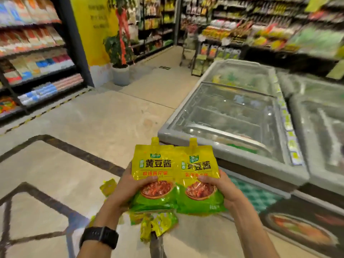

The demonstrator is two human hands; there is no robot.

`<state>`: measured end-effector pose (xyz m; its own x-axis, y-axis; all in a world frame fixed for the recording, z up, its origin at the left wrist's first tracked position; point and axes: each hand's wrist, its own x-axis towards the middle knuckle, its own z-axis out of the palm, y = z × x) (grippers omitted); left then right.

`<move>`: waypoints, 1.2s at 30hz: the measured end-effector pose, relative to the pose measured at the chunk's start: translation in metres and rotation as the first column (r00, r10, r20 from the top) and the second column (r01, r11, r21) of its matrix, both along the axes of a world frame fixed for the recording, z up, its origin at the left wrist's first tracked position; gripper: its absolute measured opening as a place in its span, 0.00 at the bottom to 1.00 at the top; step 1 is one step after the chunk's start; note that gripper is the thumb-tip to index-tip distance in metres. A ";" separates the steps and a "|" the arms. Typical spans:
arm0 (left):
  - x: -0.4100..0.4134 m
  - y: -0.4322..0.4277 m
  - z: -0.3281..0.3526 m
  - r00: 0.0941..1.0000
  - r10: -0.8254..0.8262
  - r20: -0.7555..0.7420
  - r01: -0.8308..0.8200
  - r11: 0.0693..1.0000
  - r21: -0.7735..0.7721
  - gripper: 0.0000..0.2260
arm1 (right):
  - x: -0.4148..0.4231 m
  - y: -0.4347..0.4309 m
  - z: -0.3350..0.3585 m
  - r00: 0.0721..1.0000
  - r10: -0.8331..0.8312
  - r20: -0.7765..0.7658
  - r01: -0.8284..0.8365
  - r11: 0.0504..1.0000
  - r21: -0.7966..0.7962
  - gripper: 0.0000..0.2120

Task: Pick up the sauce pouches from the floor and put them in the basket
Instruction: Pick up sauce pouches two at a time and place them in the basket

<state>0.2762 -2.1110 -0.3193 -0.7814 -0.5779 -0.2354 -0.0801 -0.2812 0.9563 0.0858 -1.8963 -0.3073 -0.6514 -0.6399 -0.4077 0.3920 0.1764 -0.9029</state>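
Gripping soybean-sauce pouch (153, 175) w/ L hand (128, 188), second pouch (200, 180) w/ R hand (220, 188); loose pouches (160, 223) below grip; not yet basketed.

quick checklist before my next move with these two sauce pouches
1. Left hand grips left yellow-green plastic sauce pouch: ok.
2. Right hand grips right yellow-green plastic sauce pouch: ok.
3. Basket in sight: not ok, none clearly visible.
4. Floor free of pouches: not ok, crumpled yellow pouches lie below the hands.
5. Pouch seals intact: cannot tell.
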 end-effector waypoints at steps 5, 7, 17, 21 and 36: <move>-0.062 0.082 0.004 0.959 -0.283 0.005 0.283 0.958 -0.044 0.35 | 0.012 0.127 0.004 0.964 -0.264 -0.016 0.264 0.964 -0.008 0.52; -0.083 0.121 0.003 0.908 -0.417 0.030 0.418 0.907 -0.048 0.37 | 0.024 0.183 0.000 0.929 -0.369 0.006 0.369 0.929 -0.021 0.47; -0.194 0.377 -0.003 0.537 -0.831 0.144 0.843 0.533 -0.069 0.39 | 0.078 0.434 -0.033 0.570 -0.812 0.125 0.821 0.559 -0.115 0.39; -0.226 0.496 -0.007 0.428 -0.896 0.117 0.904 0.425 -0.053 0.34 | 0.084 0.534 -0.038 0.401 -0.906 0.135 0.915 0.390 -0.104 0.39; -0.362 0.817 -0.029 -0.014 -0.999 0.033 0.999 -0.013 0.034 0.41 | 0.055 0.775 -0.029 0.003 -0.996 0.091 0.997 -0.004 -0.082 0.38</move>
